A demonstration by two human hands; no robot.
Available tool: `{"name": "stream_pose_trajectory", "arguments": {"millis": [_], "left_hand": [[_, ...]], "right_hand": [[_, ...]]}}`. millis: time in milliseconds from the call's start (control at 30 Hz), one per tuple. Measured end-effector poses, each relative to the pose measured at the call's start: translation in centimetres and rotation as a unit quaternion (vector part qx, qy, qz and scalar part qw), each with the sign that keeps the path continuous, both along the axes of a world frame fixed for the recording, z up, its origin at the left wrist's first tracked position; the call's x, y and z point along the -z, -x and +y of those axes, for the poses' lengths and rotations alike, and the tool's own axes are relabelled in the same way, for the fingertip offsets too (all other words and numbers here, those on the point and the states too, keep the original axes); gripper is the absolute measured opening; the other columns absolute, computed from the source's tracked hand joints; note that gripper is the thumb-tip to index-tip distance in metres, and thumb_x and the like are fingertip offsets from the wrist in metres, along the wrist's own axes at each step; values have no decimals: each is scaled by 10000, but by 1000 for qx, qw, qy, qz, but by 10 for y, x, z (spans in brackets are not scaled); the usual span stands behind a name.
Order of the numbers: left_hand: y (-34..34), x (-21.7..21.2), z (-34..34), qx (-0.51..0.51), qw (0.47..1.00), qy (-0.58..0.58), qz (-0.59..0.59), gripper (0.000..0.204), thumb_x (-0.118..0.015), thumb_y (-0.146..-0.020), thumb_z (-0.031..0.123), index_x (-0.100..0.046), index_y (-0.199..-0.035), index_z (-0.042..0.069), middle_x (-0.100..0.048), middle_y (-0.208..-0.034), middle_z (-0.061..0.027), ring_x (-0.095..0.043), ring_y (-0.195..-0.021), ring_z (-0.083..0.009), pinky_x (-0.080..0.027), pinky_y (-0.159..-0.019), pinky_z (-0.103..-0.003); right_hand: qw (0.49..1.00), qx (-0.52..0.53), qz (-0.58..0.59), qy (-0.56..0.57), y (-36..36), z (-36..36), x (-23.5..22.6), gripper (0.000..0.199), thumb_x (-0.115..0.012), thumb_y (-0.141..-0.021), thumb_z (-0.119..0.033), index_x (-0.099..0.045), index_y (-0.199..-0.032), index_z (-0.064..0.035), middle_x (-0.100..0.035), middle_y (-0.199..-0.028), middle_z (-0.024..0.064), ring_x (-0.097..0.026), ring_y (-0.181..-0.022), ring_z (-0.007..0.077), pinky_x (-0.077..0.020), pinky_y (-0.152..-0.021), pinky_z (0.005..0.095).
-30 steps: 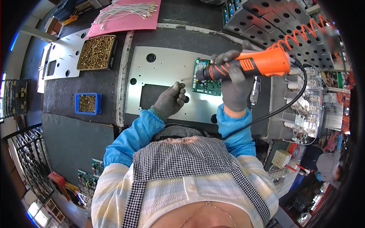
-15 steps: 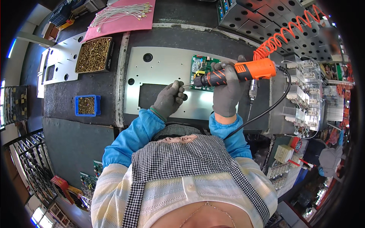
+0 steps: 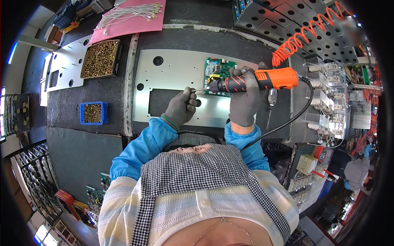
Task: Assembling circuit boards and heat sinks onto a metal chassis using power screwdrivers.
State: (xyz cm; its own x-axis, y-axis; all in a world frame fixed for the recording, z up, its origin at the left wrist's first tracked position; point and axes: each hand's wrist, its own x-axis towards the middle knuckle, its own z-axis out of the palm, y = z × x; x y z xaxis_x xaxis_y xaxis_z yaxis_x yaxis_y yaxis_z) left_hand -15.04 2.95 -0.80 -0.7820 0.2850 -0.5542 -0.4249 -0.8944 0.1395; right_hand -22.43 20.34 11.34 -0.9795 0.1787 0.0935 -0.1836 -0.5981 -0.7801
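Note:
My right hand (image 3: pixel 245 100), in a grey glove, is wrapped round an orange and black electric screwdriver (image 3: pixel 271 78) held level, its bit pointing left. The gloved fingers of my left hand (image 3: pixel 181 107) pinch the end of the thin metal screwdriver bit (image 3: pixel 200 89); any screw there is hidden by the fingertips. Both hands are above a silver metal panel (image 3: pixel 176 67) with round holes and a rectangular cutout. A green circuit board (image 3: pixel 211 65) lies on the panel's right part, partly covered by the screwdriver and my right hand.
Left of the panel are a dark tray (image 3: pixel 100 59) and a blue bin (image 3: pixel 93 113), both full of small brass-coloured parts. White cables (image 3: pixel 129 16) lie on a pink sheet at the back. A coiled orange hose (image 3: pixel 303 35) hangs above another driver (image 3: pixel 271 98); a black cord (image 3: pixel 297 112) loops rightward.
The view has shifted slightly. Both hands keep nearly the same pose, with the left fingers still at the bit's end and the right hand still round the screwdriver.

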Motion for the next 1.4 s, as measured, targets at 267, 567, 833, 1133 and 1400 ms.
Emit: {"name": "stream_pose_trajectory", "arguments": {"millis": [267,567,833,1133,1400], "left_hand": [[2,-2,1,-32,999,-24,3,216,-482,-1113,308,-546,-1083,104,-549,-883,16,-430,-712,-66,-389,-543,-138],[0,8,7,-25,998,-52,15,247,-472,-1115,319,-561,-1125,89,-583,-944,-19,-506,-773,-103,-481,-634,-182],[-6,16,4,36,998,31,-35,323,-502,-1104,320,-559,-1225,26,-615,-969,-59,-516,-780,-100,-495,-646,-198],[-16,49,1,51,991,124,-8,319,-431,-979,-74,-515,-1286,-92,-615,-1246,-212,-652,-1133,-287,-579,-985,-339],[-25,61,2,78,933,302,177,314,-420,-960,-103,-523,-1256,-106,-617,-1258,-243,-638,-1198,-326,-563,-1049,-374]], "right_hand": [[1000,20,-19,-11,-5,-5,-1,599,-645,-887,-47,-419,-1441,-60,-617,-999,129,-648,-926,255,-536,-998,535],[999,30,-17,-8,-4,1,-1,589,-638,-905,-53,-401,-1442,-13,-651,-1008,97,-677,-965,232,-538,-938,450],[996,74,5,-42,-8,29,-12,649,-642,-896,-47,-359,-1479,-12,-662,-1030,112,-672,-963,242,-522,-969,463],[967,162,34,-193,-17,99,7,674,-661,-874,-17,-349,-1471,12,-664,-1021,122,-678,-974,283,-508,-975,470],[968,135,26,-208,-16,101,11,658,-666,-865,-5,-361,-1448,22,-672,-1014,115,-684,-983,272,-520,-976,454]]}}
